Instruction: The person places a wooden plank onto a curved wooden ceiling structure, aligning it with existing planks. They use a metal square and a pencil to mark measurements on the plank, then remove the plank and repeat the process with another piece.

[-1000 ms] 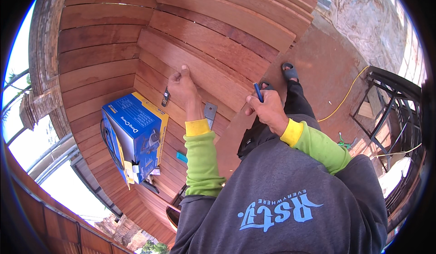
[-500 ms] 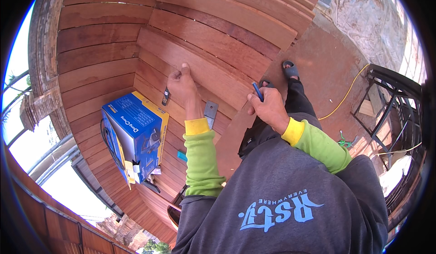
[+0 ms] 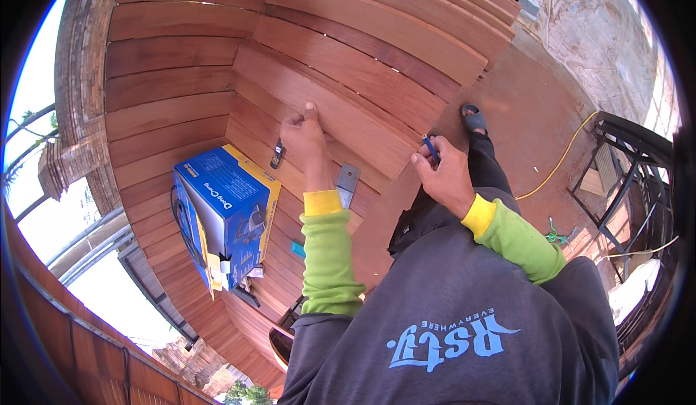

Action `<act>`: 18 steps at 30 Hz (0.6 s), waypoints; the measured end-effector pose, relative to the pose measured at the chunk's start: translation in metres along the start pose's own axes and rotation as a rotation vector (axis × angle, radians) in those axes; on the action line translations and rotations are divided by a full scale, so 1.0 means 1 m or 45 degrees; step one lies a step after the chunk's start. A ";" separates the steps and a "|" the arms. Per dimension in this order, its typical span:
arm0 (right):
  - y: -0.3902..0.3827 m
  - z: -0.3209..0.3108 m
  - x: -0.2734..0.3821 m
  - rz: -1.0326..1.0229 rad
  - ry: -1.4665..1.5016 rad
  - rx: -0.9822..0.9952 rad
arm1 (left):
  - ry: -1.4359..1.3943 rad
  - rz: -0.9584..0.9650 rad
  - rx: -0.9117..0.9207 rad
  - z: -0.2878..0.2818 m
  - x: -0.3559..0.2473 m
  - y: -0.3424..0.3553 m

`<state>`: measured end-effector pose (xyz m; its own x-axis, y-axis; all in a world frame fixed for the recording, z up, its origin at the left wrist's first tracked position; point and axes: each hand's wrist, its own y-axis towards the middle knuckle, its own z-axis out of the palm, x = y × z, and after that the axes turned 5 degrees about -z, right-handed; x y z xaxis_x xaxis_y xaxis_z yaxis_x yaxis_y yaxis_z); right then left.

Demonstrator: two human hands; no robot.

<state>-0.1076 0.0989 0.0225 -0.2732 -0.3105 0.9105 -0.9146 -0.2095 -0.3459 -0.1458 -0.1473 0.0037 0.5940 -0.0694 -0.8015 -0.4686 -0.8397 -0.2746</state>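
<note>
A reddish-brown wooden board lies slantwise across the planked bench. My left hand is closed at its near edge, with the thumb laid on the board's face and the other fingers curled and partly hidden. Just off the board's right end, my right hand grips a slim blue pencil whose tip points up and away. Beside my left wrist rests a flat grey metal piece. A small black item with a label sits left of that hand.
A blue and yellow cardboard box stands on the planks at left, a black cable along its side. A small teal object is near my left sleeve. On the floor at right are a yellow cord and a black metal frame.
The whole view has shifted a little, so most things appear farther right. Both hands keep their grips. One of my two sandalled feet has gone out of sight behind the board's end.
</note>
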 end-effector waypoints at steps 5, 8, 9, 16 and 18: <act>0.000 0.000 0.003 -0.411 -0.170 0.050 | -0.049 -0.109 0.079 -0.003 -0.015 -0.005; 0.002 0.001 -0.003 -0.622 -0.386 0.093 | -0.023 -0.136 0.067 -0.004 -0.013 -0.002; 0.003 0.001 -0.003 -0.635 -0.449 0.122 | -0.035 -0.138 0.062 -0.004 -0.014 -0.002; 0.004 -0.005 -0.003 -0.696 -0.632 0.226 | -0.015 -0.092 0.059 -0.003 -0.018 -0.005; 0.005 -0.006 -0.003 -0.713 -0.636 0.242 | -0.006 -0.105 0.058 -0.003 -0.020 -0.004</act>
<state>-0.1134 0.1044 0.0199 0.4229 -0.4831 0.7667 -0.7974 -0.6002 0.0617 -0.1536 -0.1438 0.0222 0.6288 0.0014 -0.7775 -0.4477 -0.8169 -0.3635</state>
